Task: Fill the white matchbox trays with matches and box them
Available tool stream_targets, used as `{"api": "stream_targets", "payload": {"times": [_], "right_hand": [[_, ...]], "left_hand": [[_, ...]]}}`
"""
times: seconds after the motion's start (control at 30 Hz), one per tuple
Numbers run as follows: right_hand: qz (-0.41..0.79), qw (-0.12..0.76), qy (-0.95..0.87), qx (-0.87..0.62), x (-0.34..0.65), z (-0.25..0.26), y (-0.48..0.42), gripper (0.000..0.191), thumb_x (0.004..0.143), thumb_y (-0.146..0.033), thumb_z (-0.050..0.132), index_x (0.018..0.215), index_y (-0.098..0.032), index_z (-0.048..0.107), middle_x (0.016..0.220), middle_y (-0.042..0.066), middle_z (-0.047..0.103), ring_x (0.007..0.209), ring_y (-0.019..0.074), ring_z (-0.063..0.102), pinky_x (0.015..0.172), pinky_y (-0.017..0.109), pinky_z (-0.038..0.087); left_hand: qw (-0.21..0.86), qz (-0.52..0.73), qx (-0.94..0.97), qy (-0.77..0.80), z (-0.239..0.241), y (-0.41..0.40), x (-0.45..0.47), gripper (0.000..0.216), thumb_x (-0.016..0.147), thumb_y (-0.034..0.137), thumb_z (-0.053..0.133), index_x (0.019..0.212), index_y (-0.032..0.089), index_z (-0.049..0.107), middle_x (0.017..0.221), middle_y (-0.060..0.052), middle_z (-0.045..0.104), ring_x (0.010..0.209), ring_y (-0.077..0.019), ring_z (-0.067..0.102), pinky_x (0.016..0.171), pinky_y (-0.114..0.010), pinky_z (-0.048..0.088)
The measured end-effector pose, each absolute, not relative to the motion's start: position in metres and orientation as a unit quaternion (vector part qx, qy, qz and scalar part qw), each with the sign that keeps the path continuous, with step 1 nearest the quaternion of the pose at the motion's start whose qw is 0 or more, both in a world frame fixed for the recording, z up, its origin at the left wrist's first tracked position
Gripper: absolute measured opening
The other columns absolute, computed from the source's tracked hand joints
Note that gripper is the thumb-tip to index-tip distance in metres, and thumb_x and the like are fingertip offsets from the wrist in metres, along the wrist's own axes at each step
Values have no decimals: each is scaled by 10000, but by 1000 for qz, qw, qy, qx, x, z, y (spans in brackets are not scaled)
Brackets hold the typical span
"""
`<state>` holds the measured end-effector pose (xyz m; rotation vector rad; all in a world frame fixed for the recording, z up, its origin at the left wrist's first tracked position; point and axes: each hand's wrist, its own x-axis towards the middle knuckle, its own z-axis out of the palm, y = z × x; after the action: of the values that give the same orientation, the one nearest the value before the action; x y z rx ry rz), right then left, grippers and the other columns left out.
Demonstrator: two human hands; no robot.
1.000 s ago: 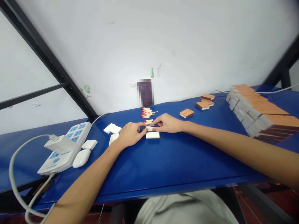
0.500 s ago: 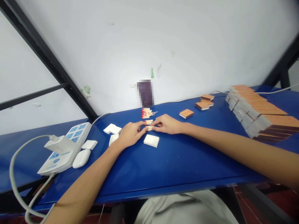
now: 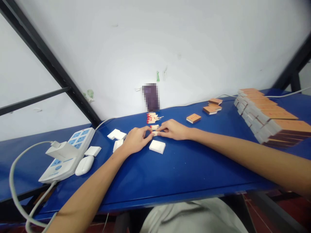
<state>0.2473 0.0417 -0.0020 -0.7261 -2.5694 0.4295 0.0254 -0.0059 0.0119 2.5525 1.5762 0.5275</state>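
Between my two hands lies a small bundle of matches (image 3: 155,133) on the blue table. My left hand (image 3: 137,138) pinches its red-headed end with thumb and finger. From the other side my right hand (image 3: 173,129) presses thumb and finger on the plain wooden ends. Just beyond the fingertips sits another small group of matches (image 3: 155,127), and a looser pile of red-tipped matches (image 3: 153,117) lies farther back. Nearer to me is a white matchbox tray (image 3: 157,146), whose inside I cannot make out.
More white trays (image 3: 117,134) lie left of my hands, beside a white earphone case (image 3: 84,165) and a power strip (image 3: 84,137) with a plugged-in charger. Orange matchboxes (image 3: 193,118) lie to the right, with a large stack of matchboxes (image 3: 272,116) farther right. The wall stands behind.
Both hands stay on the match bundle, almost unmoved. The whole view has shifted very slightly; nothing else visibly differs.
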Motion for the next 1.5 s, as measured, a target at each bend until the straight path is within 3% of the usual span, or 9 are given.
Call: {"api": "stream_targets", "payload": {"times": [0.23, 0.57, 0.7, 0.83, 1.07, 1.27, 1.5], "right_hand": [[165, 213, -925, -268, 247, 1, 39, 359, 939, -416, 502, 967, -161, 753, 661, 10, 614, 580, 105, 452, 585, 245, 264], [171, 212, -923, -273, 247, 3, 38, 363, 938, -412, 499, 973, -157, 756, 598, -16, 564, 554, 101, 388, 583, 259, 249], [168, 216, -924, -267, 247, -2, 41, 391, 939, -442, 492, 947, -150, 752, 611, -9, 582, 549, 100, 391, 571, 256, 246], [172, 221, -920, -272, 247, -4, 44, 376, 936, -431, 508, 917, -146, 752, 697, 24, 662, 572, 105, 438, 576, 251, 269], [169, 216, -917, -290, 246, -1, 41, 280, 926, -317, 539, 960, -153, 763, 795, 50, 723, 637, 124, 538, 615, 242, 317], [167, 219, -915, -294, 244, -1, 40, 236, 903, -259, 564, 971, -155, 765, 835, 55, 736, 658, 126, 563, 620, 237, 329], [165, 214, -912, -308, 242, -2, 41, 223, 893, -214, 547, 925, -159, 761, 790, 48, 727, 625, 118, 552, 596, 236, 312]], "left_hand": [[109, 160, 894, 404, 18, -15, 26, 255, 907, 412, 502, 972, 199, 626, 540, 75, 350, 488, -94, 329, 550, -232, 288], [12, 116, 892, 436, 13, -15, 31, 281, 885, 467, 502, 821, 204, 577, 627, 13, 566, 557, -140, 482, 579, -258, 292], [45, 159, 867, 470, 13, -12, 31, 351, 957, 473, 388, 815, 205, 565, 606, 18, 560, 563, -143, 512, 569, -254, 291], [30, 204, 825, 526, 13, -6, 27, 314, 973, 413, 368, 901, 210, 597, 593, 20, 557, 574, -152, 523, 571, -252, 291], [24, 161, 837, 522, 7, -1, 22, 331, 948, 434, 435, 1100, 262, 675, 628, 12, 615, 579, -156, 546, 560, -253, 282], [53, 141, 851, 504, 8, 1, 18, 399, 953, 508, 424, 1115, 287, 713, 680, -3, 684, 616, -162, 582, 578, -253, 311], [95, 156, 862, 473, 9, 5, 16, 428, 950, 534, 431, 1082, 270, 741, 928, -30, 757, 717, -176, 626, 641, -250, 380]]}}
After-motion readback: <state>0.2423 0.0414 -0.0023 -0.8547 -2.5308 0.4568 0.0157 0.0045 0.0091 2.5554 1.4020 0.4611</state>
